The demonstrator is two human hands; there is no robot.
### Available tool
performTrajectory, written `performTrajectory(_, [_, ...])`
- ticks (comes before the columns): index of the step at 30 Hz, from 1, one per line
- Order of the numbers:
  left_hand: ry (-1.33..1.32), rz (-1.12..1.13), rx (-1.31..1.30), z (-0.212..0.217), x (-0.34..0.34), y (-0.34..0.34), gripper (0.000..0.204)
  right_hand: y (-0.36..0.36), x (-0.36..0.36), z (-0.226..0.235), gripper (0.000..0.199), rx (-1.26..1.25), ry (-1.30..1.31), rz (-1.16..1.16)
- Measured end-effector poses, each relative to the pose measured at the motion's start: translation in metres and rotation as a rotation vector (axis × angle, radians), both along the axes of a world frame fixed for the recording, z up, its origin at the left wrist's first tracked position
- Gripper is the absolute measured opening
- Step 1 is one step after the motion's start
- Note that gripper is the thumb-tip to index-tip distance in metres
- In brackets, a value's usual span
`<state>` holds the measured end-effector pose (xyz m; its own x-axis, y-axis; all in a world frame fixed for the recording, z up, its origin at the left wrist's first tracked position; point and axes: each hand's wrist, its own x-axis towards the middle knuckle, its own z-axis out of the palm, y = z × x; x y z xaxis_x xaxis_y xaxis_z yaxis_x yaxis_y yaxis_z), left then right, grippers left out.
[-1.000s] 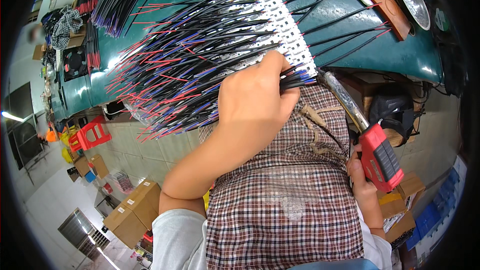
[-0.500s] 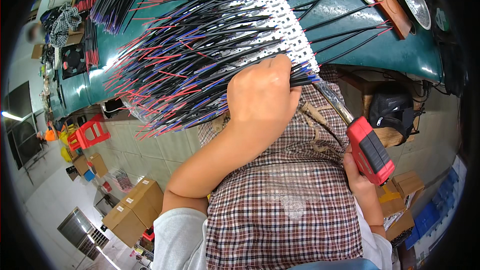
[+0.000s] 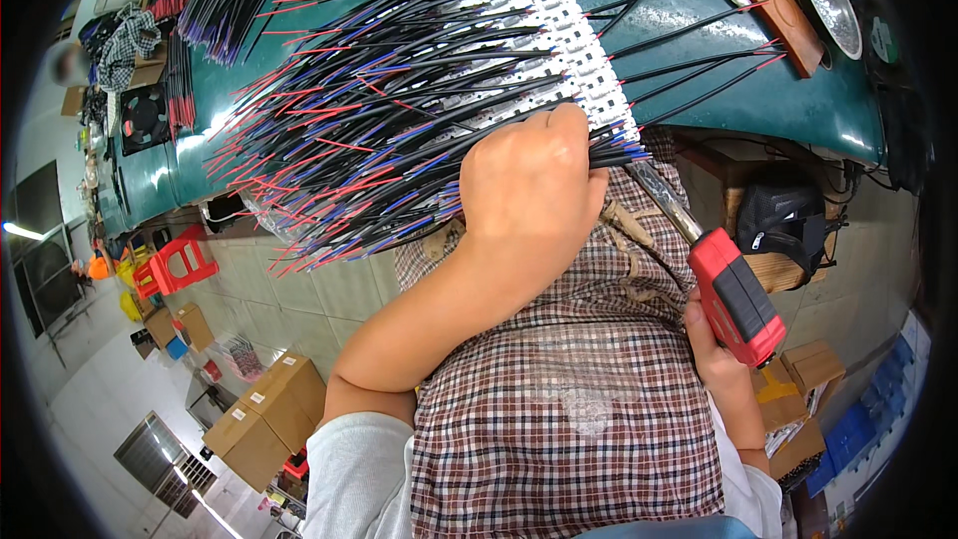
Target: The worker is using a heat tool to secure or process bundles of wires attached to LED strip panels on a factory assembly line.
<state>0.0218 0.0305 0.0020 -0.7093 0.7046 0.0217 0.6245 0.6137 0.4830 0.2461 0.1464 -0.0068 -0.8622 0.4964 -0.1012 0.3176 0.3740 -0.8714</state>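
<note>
My left hand (image 3: pixel 529 175) is closed around a bundle of black cables (image 3: pixel 434 160), at the near end of a white perforated strip (image 3: pixel 599 75). Many cables lie across and left of that strip, with stripped red and blue wire ends fanning out leftward. Blue-tipped ends poke out to the right of my fist. Lower right, my right hand (image 3: pixel 714 359) grips a red-and-black handled tool (image 3: pixel 738 294), its fingers partly hidden behind the handle. The tool's metal shaft (image 3: pixel 664 200) slants up left, its tip close to the blue-tipped ends; contact is unclear.
The green table (image 3: pixel 699 90) carries more cable bundles (image 3: pixel 230 0) at far left, a small black fan (image 3: pixel 147 118), a brown wooden piece (image 3: pixel 768 5) and a metal bowl (image 3: pixel 828 0). A black bag (image 3: pixel 783 225) sits below right. Cardboard boxes (image 3: pixel 264 419) and a red stool (image 3: pixel 185 260) stand left.
My left hand has shifted slightly right with the bundle, and the blue-tipped ends reach a little farther right. The tool in my right hand has moved up slightly.
</note>
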Motion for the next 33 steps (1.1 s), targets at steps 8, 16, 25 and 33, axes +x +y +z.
performTrajectory(8, [-0.005,-0.012,-0.016,0.001,-0.001,0.001,0.020,-0.001,0.000,-0.003,0.016,-0.017,0.014,0.009])
performTrajectory(16, [-0.024,-0.011,-0.029,0.001,-0.002,0.001,0.019,0.000,0.003,-0.002,0.015,0.061,0.050,0.025])
performTrajectory(25, [-0.014,-0.024,-0.015,0.002,-0.004,0.002,0.018,-0.002,0.008,-0.001,0.014,0.035,0.047,-0.038])
performTrajectory(33, [-0.067,-0.004,-0.029,0.000,-0.006,0.001,0.016,-0.002,0.005,-0.003,0.016,0.000,0.024,-0.034])
